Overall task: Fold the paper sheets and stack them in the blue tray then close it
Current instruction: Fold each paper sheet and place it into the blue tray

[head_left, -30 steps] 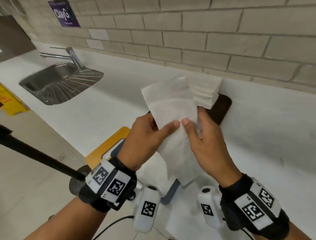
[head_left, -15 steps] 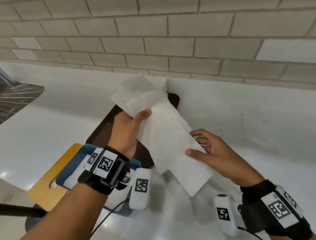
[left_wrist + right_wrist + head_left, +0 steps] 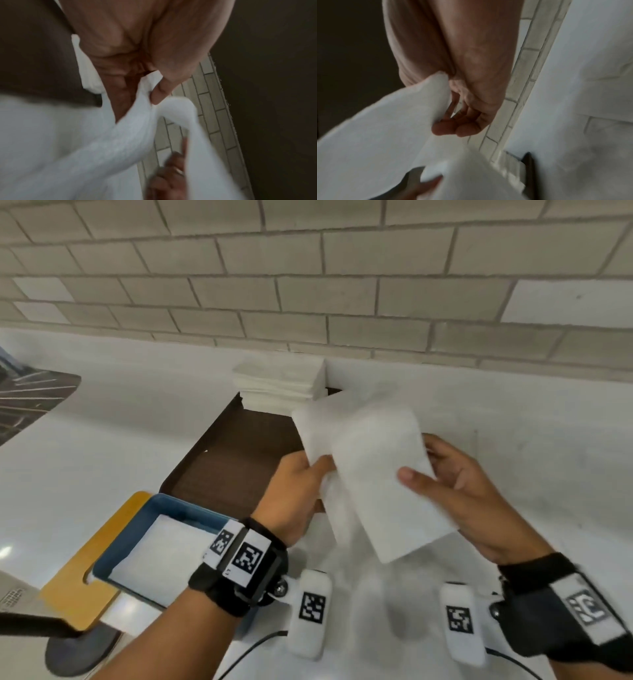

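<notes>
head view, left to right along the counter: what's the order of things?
Sink drainboard → yellow board → blue tray → brown tray → left hand → paper sheet → right hand.

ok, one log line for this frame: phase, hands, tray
phase: folding white paper sheet in air | left hand: pinches sheet | right hand: holds sheet | blue tray: open, folded sheets inside
</notes>
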The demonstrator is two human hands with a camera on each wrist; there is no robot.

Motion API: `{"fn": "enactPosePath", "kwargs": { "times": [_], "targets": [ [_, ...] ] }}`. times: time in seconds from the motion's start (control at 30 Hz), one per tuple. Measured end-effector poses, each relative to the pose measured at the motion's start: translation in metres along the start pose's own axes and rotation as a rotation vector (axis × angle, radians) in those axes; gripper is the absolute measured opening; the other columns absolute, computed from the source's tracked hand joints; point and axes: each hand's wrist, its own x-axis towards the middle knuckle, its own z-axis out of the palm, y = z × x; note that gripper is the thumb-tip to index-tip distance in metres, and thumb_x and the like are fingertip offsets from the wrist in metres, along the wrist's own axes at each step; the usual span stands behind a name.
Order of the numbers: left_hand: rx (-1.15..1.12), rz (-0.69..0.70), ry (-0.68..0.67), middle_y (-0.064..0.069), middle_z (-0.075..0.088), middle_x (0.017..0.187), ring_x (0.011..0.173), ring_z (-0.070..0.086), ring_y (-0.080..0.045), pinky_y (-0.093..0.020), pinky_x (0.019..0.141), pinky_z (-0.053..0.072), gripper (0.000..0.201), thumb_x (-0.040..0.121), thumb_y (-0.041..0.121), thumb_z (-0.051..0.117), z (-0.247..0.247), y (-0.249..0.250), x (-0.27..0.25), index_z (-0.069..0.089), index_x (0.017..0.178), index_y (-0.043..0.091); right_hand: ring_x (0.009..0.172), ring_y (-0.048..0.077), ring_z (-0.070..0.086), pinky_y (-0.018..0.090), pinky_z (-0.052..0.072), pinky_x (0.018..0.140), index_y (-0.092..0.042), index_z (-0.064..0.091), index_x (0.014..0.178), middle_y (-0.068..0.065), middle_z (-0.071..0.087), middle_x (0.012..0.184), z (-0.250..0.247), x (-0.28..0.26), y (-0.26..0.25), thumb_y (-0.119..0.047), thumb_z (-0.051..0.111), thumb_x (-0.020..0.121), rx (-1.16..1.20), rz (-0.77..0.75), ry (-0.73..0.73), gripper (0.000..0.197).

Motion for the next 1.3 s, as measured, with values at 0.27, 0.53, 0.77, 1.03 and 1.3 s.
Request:
{"fn": "enactPosePath", "kwargs": {
  "times": [0.27, 0.53, 0.77, 1.03, 1.3],
  "targets": [
    [0.032, -0.1, -0.132, -0.008, 0.077, 0.113, 0.106, 0.072, -0.029, -0.05, 0.093, 0.058, 0.039, 0.108, 0.034, 0.039, 0.009, -0.007, 0.001, 0.072, 0.116, 0.014, 0.103, 0.007, 0.066, 0.034, 0.056, 0.09, -0.036, 0.05, 0.125, -0.011, 0.063, 0.121, 0.005, 0.008, 0.034, -0.034, 0.076, 0.078, -0.171, 0.283, 0.03, 0.054],
    [0.057, -0.019, -0.032, 0.0, 0.077, 0.112, 0.106, 0.073, -0.02, -0.044, 0.095, 0.058, 0.039, 0.098, 0.051, 0.058, 0.024, -0.04, -0.001, 0.07, 0.121, 0.021, 0.103, -0.006, 0.06, 0.024, 0.051, 0.093, -0.04, 0.04, 0.125, -0.022, 0.06, 0.118, 0.011, -0.001, 0.054, -0.025, 0.057, 0.097, -0.236, 0.304, 0.055, 0.036],
    [0.229, 0.577, 0.01, 0.004, 0.075, 0.113, 0.105, 0.072, -0.017, -0.042, 0.091, 0.059, 0.031, 0.095, 0.012, 0.063, 0.034, -0.037, -0.006, 0.061, 0.123, 0.025, 0.11, -0.001, 0.061, 0.024, 0.05, 0.092, -0.044, 0.049, 0.122, -0.023, 0.065, 0.117, 0.009, 0.005, 0.019, -0.018, 0.052, 0.098, -0.101, -0.025, 0.198, 0.035],
    [0.538, 0.581, 0.085, 0.005, 0.076, 0.102, 0.086, 0.073, -0.012, -0.037, 0.077, 0.061, 0.026, 0.1, 0.024, 0.058, 0.043, -0.038, -0.006, 0.063, 0.125, 0.017, 0.1, -0.004, 0.063, 0.016, 0.052, 0.081, -0.032, 0.048, 0.121, -0.021, 0.064, 0.11, 0.011, 0.001, 0.03, -0.018, 0.049, 0.101, -0.414, -0.139, 0.296, 0.024],
    [0.795, 0.412, 0.109, 0.014, 0.064, 0.076, 0.065, 0.06, 0.007, -0.004, 0.06, 0.041, 0.02, 0.097, 0.018, 0.062, 0.041, -0.074, 0.002, 0.067, 0.115, 0.012, 0.109, -0.007, 0.057, 0.015, 0.048, 0.093, -0.041, 0.047, 0.122, -0.026, 0.059, 0.114, 0.0, -0.006, 0.074, -0.015, 0.054, 0.099, -0.407, 0.025, 0.253, 0.036]
  ]
}}
